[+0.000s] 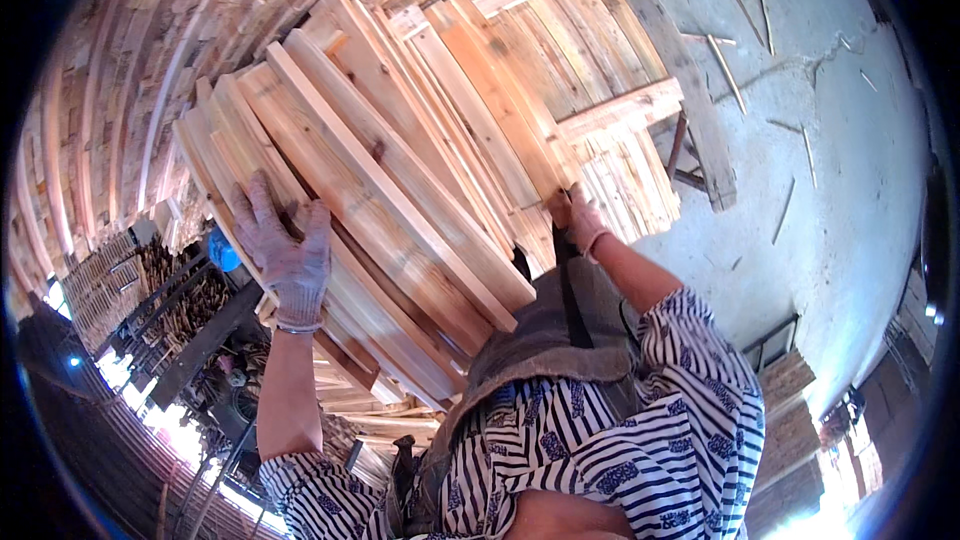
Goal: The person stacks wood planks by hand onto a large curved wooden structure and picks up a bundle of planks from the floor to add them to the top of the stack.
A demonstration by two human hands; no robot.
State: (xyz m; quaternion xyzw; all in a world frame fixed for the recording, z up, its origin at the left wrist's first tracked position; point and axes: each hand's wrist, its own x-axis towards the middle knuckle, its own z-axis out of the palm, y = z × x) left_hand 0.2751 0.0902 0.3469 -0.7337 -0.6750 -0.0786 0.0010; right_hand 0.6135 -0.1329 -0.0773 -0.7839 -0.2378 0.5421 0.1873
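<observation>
My left hand point(285, 258), in a pale knitted glove, lies with fingers spread on a pile of wooden boards point(340, 195). Its fingertips touch the boards at the pile's left side. The gloved right hand point(584, 222) is closed around the near end of a long wooden board point(505, 105), right of the pile; some of its fingers are hidden. Between the hands, the boards lie side by side and overlap at slight angles, their near ends close to my dark apron point(545, 330).
Beyond the boards lie more planks with a crosswise batten point(620, 112) on them, beside a worn wooden support point(685, 90). Stacked timber point(130, 70) rises at the far left. Thin wood scraps point(727, 75) litter the grey floor point(840, 160) at right. A blue object point(222, 251) is at left.
</observation>
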